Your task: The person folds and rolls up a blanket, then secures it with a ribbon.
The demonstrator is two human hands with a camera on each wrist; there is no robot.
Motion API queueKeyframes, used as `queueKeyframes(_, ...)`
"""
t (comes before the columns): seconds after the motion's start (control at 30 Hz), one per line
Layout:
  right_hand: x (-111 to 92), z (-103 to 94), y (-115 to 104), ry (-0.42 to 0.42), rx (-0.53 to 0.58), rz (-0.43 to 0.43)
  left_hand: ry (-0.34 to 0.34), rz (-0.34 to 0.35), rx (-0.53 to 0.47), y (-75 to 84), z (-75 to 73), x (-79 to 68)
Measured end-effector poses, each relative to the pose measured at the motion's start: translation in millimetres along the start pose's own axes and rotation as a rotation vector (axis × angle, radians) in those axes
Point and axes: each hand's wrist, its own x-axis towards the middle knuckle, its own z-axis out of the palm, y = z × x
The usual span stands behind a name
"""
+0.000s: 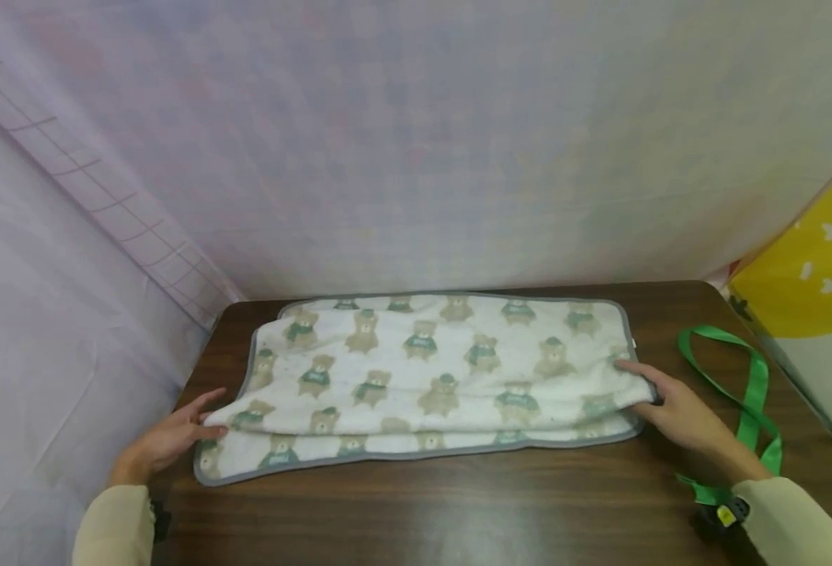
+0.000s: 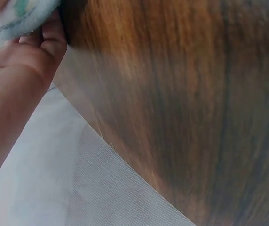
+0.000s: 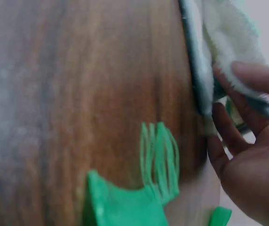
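Observation:
A white blanket [image 1: 423, 369] with brown bears in green and a grey border lies across the table, its upper layer folded over a lower one whose near border shows in front. My left hand [image 1: 168, 436] pinches the left end of the upper layer between thumb and fingers. In the left wrist view, the blanket's grey border [image 2: 31, 21] passes over the fingers. At the opposite end my right hand [image 1: 692, 413] pinches the right edge of that layer. The right wrist view has the cloth [image 3: 231, 42] between thumb and fingers, with the lower fingers [image 3: 226, 125] underneath.
A green ribbon [image 1: 754, 385] lies looped on the right of the brown wooden table [image 1: 444, 511], close by my right forearm. Its frayed end [image 3: 160, 160] shows in the right wrist view. Pale cloth hangings [image 1: 416, 157] stand behind and at the left.

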Motion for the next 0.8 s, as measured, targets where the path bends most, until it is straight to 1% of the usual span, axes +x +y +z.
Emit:
queueKeyframes(0.07, -3, -3.4, -1, 0.015, 0.05, 0.026, 0.012, 0.005, 0.007, 0.6, -0.1, -0.1)
queueKeyframes(0.13, -6, -7.2, -3, 0.018, 0.142, 0.058, 0.026, 0.014, 0.026, 1.0, -0.7, -0.4)
queueKeyframes(0.23, -8, -10.6, -4, 0.013, 0.234, 0.102, 0.047, 0.025, 0.048, 1.7, -1.1, -1.0)
queueKeyframes(0.3, -7, -10.5, -2, 0.003, 0.228, 0.098, 0.052, 0.029, 0.059, 1.7, -1.2, -1.0)
queueKeyframes(0.43, -1, -1.4, 2, -0.023, 0.153, 0.036, 0.07, 0.021, 0.07, 2.2, -1.5, -1.7)
queueKeyframes(0.5, 2, 4.0, 4, -0.02, 0.153, 0.013, 0.076, 0.016, 0.074, 2.0, -1.2, -2.0)
queueKeyframes(0.6, 5, 8.6, 2, 0.034, 0.167, 0.0, 0.073, 0.012, 0.075, 0.9, -0.3, -2.3)
queueKeyframes(0.73, 8, 11.1, -3, 0.11, 0.195, 0.009, 0.078, 0.007, 0.064, -0.3, 0.9, -2.7)
queueKeyframes(0.8, 10, 12.8, -5, 0.094, 0.239, 0.0, 0.078, 0.009, 0.064, -0.7, 1.0, -3.0)
